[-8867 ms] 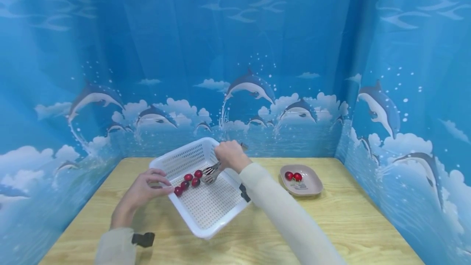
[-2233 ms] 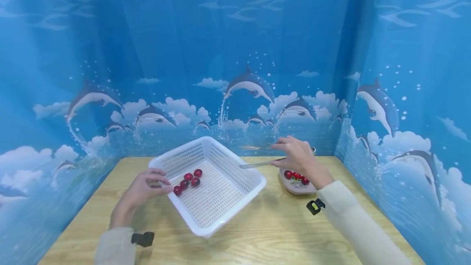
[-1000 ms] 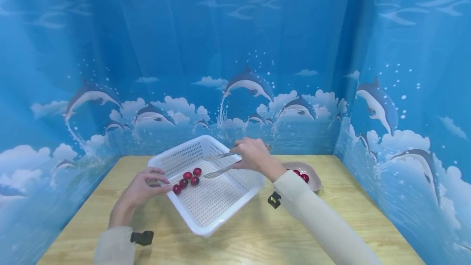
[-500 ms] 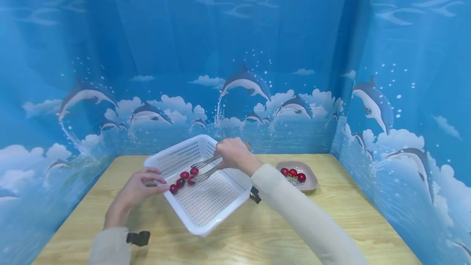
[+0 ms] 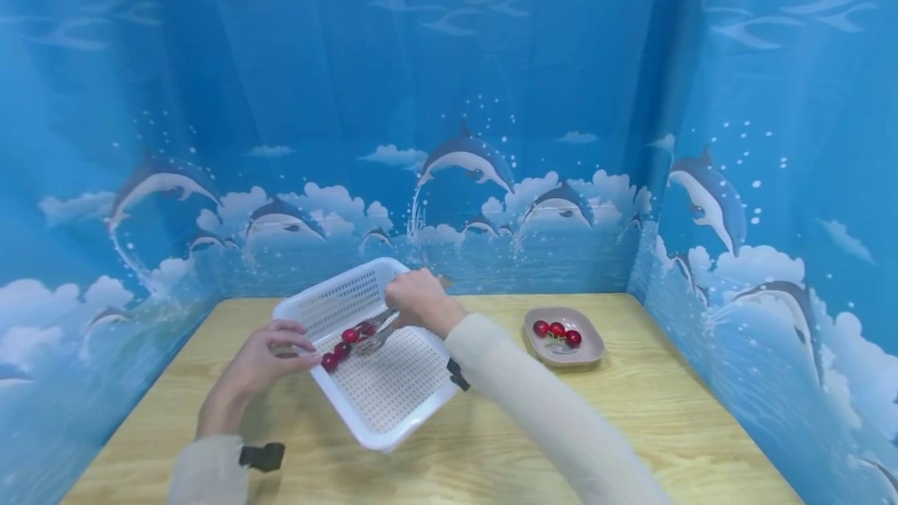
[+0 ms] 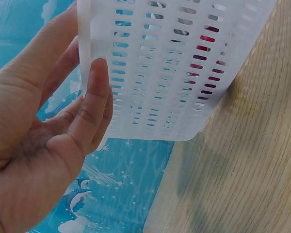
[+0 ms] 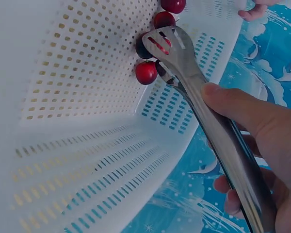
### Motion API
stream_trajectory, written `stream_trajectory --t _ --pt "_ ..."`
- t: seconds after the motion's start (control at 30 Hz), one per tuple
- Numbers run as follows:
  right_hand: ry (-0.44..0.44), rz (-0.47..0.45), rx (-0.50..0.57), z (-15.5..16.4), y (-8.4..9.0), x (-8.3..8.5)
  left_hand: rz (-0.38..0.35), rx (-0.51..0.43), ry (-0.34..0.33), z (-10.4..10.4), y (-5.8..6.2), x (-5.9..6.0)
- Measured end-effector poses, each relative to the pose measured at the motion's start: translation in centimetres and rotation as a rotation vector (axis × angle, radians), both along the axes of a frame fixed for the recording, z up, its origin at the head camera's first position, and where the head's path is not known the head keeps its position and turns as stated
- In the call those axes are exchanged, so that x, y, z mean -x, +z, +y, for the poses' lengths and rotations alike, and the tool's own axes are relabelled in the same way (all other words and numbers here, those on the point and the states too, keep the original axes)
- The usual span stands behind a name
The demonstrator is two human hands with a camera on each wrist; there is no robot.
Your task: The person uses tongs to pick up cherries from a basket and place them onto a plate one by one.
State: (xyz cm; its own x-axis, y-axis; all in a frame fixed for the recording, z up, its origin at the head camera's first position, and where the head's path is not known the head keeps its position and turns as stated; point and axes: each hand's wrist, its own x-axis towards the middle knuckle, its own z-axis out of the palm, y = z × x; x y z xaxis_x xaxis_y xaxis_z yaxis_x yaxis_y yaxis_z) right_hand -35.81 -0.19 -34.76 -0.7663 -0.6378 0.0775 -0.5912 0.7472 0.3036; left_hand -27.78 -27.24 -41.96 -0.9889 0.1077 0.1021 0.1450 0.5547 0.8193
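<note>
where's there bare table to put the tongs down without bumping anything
Bare wood lies between the white basket and the pink dish, along the near table edge and right of the dish. It is crowded at the basket's left corner, where the left hand grips the rim and the tongs, gripped by the right hand, close among cherries.

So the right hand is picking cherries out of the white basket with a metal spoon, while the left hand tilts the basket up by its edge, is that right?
Nearly. The right hand holds metal tongs, not a spoon; the right wrist view shows their two slotted ends around a cherry. The left hand does hold the white basket by its edge.
</note>
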Motion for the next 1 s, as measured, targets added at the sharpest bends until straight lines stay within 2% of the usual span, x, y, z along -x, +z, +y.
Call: stream_trajectory --t 0.43,0.7,1.0 --pt "0.016 0.008 -0.020 -1.0 -0.3 0.4 -0.030 0.008 0.010 0.0 0.4 -0.1" --pt "0.022 0.051 -0.079 -1.2 -0.3 0.1 -0.009 -0.003 0.006 0.1 0.2 -0.1" --pt "0.012 -0.009 -0.080 -0.8 0.3 -0.2 -0.023 0.012 0.019 0.1 0.2 -0.1"
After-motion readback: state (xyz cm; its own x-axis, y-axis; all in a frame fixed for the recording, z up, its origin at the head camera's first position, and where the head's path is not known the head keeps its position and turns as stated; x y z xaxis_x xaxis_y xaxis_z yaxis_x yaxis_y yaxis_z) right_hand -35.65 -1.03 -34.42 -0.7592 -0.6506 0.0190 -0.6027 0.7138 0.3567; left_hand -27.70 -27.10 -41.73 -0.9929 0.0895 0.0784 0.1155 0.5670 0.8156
